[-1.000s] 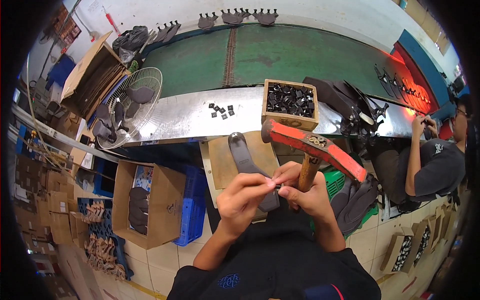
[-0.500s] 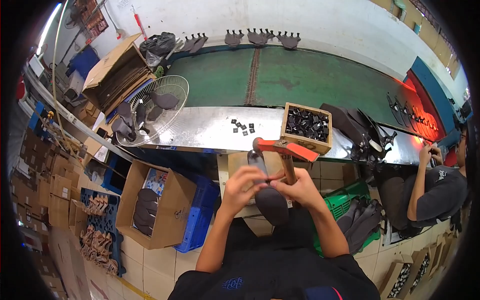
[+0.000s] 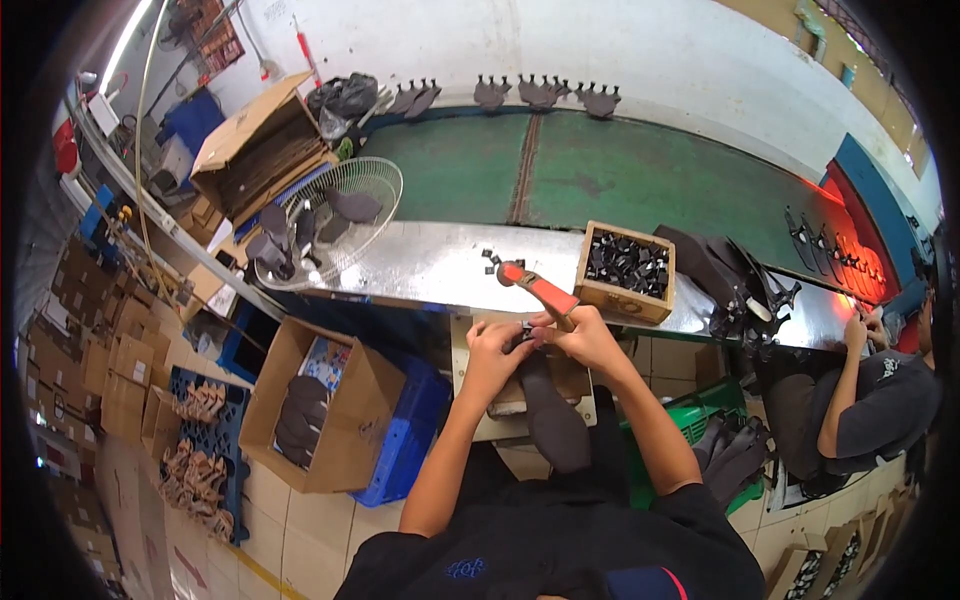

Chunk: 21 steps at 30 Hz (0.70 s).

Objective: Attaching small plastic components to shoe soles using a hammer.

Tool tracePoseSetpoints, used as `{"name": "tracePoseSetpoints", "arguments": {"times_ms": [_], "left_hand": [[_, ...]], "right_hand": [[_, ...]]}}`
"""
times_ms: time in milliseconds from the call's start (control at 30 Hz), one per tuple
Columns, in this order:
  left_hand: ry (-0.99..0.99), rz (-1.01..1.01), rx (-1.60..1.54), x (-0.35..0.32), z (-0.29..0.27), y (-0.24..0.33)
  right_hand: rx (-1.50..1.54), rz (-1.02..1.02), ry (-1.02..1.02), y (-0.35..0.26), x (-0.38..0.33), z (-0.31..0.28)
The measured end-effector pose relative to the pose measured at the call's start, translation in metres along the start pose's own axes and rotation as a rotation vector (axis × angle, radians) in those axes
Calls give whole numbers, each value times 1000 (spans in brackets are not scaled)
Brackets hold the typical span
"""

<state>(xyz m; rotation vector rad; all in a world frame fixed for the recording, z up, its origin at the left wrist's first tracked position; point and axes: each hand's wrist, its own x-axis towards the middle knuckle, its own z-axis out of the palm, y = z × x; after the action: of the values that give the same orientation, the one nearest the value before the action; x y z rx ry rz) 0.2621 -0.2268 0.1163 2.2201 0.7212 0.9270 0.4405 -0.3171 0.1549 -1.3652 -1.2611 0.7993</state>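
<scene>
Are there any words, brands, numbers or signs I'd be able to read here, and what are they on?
None can be read clearly.
Blue emblem on the wearer's dark shirt: too small.
White mark on the co-worker's shirt: too blurred.
Faint mark on the cardboard box: too faint.
Printed sheet inside that box: too small.

No wording is legible: a curling blue embroidered emblem [image 3: 465, 568] marks the black cloth shirt [image 3: 540, 530] at six o'clock; small white print [image 3: 888, 368] marks the dark-grey cloth shirt [image 3: 868, 425] at three o'clock.
</scene>
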Motion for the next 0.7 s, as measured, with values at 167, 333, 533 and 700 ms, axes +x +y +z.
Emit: {"name": "tracePoseSetpoints", "arguments": {"times_ms": [167, 333, 533, 700], "left_hand": [[41, 8, -23, -12, 3, -8], [-29, 30, -63, -7, -5, -10], [-33, -112, -219, -1, -17, 19], [-97, -212, -443, -1, -14, 13]], "right_hand": [[-123, -84, -11, -8, -12, 2], [-301, -257, -98, -29, -9, 3], [-528, -241, -85, -40, -15, -2], [-351, 31, 37, -59, -39, 7]]}}
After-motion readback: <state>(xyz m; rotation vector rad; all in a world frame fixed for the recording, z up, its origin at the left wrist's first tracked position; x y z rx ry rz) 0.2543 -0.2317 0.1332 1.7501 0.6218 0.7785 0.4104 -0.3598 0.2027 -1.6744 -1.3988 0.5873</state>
